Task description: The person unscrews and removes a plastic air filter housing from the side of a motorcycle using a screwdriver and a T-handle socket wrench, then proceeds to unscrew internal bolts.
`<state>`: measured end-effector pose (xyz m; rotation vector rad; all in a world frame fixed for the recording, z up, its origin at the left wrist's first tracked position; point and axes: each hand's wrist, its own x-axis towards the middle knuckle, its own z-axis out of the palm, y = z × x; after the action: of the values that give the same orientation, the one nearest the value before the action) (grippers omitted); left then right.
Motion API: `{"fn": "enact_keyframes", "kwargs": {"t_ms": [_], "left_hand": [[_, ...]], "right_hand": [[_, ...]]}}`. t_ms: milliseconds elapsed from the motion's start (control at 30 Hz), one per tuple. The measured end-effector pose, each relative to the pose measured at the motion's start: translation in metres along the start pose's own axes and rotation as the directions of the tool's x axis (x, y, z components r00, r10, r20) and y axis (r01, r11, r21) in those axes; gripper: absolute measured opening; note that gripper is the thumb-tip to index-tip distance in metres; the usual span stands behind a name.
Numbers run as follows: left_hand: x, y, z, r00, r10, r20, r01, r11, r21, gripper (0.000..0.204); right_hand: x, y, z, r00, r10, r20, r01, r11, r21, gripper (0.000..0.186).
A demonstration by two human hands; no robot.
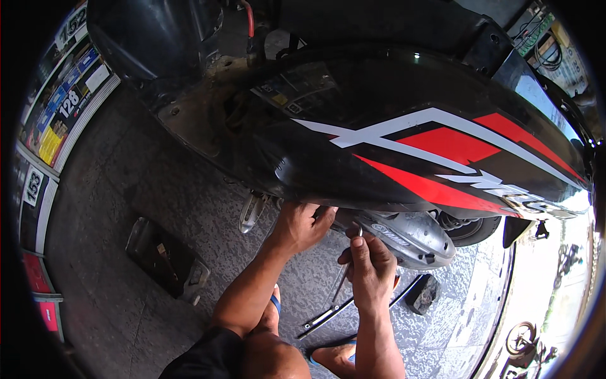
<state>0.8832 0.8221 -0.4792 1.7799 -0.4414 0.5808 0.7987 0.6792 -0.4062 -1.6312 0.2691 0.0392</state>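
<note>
A scooter's black side panel (315, 164) with red and white stripes stretches across the view above my hands. My left hand (298, 227) is up against the panel's lower edge, its fingers curled and the tips hidden beneath. To its right, my right hand (372, 265) is closed around a thin metal rod (341, 282), which slants down and left out of the grip. The rod's upper end shows by the thumb; its exact kind is unclear. Just beyond that hand lies the scooter's silver engine cover (410, 239).
A black tray (142, 243) with small items in it sits on the floor at left. Black strips (328, 319) and a dark block (424, 295) lie near my feet in blue sandals. Shelves of boxes (63, 101) line the left side. A wheel (476, 232) stands behind the cover.
</note>
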Motion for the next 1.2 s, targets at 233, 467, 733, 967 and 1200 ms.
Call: {"fn": "enact_keyframes", "kwargs": {"t_ms": [233, 467, 733, 967, 1200], "left_hand": [[-0.001, -0.010, -0.004, 1.000, 0.013, 0.006, -0.013, 1.000, -0.010, 0.016], [-0.004, -0.016, -0.006, 0.999, 0.033, 0.035, -0.031, 0.999, -0.038, 0.025], [-0.014, -0.027, -0.001, 0.998, 0.064, -0.018, -0.065, 0.998, -0.026, 0.018], [-0.009, -0.023, 0.003, 1.000, 0.021, -0.021, -0.022, 0.999, -0.036, 0.015], [-0.010, -0.023, 0.010, 0.978, -0.200, 0.054, 0.207, 0.953, -0.221, 0.017]], "right_hand": [[0.023, -0.002, 0.015, 0.981, 0.089, 0.171, -0.149, 0.914, 0.378, 0.028], [0.036, -0.002, 0.034, 0.985, 0.097, 0.140, -0.151, 0.879, 0.452, 0.026], [0.037, 0.002, 0.056, 0.980, 0.180, 0.091, -0.199, 0.802, 0.563, 0.027], [0.039, -0.003, 0.045, 0.975, 0.127, 0.183, -0.203, 0.842, 0.499, 0.031], [0.050, -0.009, 0.004, 0.948, -0.275, 0.159, 0.317, 0.851, -0.418, 0.029]]}}
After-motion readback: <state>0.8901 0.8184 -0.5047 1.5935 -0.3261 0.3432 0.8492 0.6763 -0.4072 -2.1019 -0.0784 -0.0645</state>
